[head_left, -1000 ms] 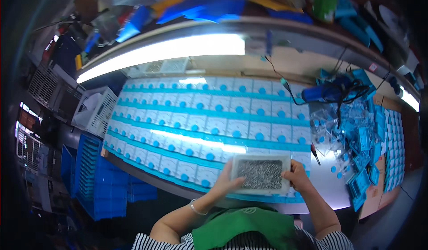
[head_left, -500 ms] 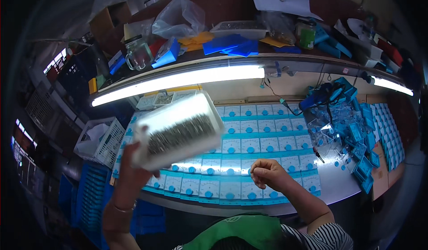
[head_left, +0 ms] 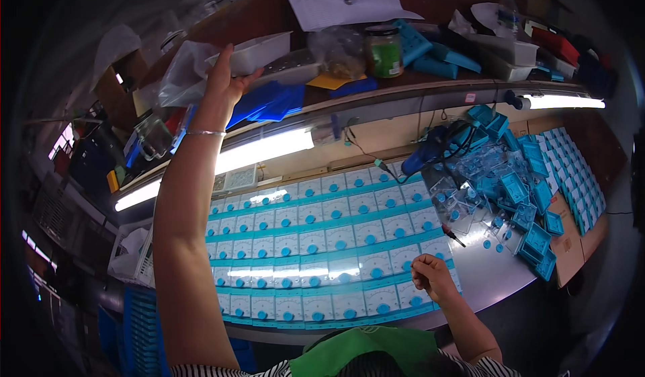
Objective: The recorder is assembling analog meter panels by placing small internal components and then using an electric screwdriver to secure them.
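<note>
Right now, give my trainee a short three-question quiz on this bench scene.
1. True or false: the left hand is raised to the upper shelf, at a shallow white tray.
2. Which thing stands on that shelf to the right of the tray?
A. a green-filled jar
B. a red kettle
C. a potted plant
3. Fill in: the right hand, closed in a loose fist, rests at the near edge of the rows of white and blue ______.

Key: 1 true; 2 A; 3 panel meters (square dial faces).
</note>
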`<state>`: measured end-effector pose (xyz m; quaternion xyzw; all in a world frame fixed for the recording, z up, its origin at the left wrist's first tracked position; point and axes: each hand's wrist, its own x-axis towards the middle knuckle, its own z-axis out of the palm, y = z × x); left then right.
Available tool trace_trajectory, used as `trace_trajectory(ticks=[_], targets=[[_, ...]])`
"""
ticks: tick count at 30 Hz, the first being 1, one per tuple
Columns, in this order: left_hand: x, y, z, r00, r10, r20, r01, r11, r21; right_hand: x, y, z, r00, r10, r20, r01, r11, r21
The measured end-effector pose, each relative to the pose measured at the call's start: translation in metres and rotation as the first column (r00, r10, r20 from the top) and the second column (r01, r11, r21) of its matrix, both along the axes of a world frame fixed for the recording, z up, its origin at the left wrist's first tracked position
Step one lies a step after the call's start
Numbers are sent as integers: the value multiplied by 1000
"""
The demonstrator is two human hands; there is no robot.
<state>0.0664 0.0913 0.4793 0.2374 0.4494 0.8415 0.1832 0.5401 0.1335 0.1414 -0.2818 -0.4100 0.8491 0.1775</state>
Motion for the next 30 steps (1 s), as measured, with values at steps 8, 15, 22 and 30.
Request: trace_trajectory(ticks=[8,15,22,30], targets=[[-42,21,-15,990,53,-128,-96,927,-363,20,65,-27,991,-75,115,40,959,281],[-44,-24,-2,961,91,-262,-247,711,-659,-93,148,-32,951,-295,-93,215,416,884],[107,-105,-33,787,66,-613,-204,966,-158,-143,181,12,949,-245,-197,300,515,803],[249,-17,-174,295,-401,-867,-190,865,-465,-111,135,83,861,-189,-472,495,104,863]])
